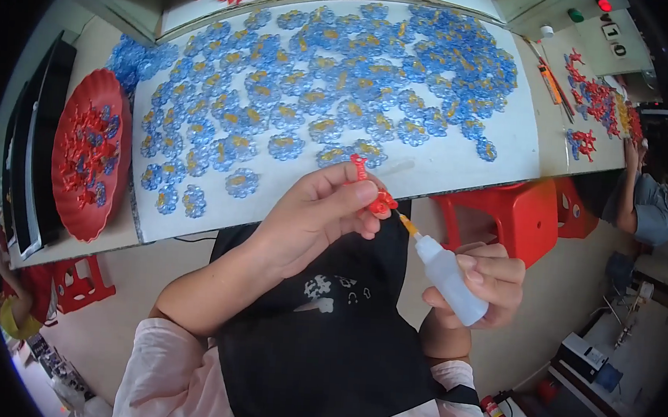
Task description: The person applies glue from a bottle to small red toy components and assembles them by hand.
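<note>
While your left hand pinched the little red piece over your lap, your right hand gripped the white glue bottle (tip touching the piece). You were at the gluing step, I think; next needed a gentle squeeze.

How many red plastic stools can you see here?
2. One red stool stands right of the hands, under the table edge; another red stool sits lower left. More may be hidden under the table.

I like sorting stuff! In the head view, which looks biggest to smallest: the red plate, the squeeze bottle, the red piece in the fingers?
1. red plate
2. squeeze bottle, though it sits nearer the camera
3. red piece, clearly the smallest
</note>
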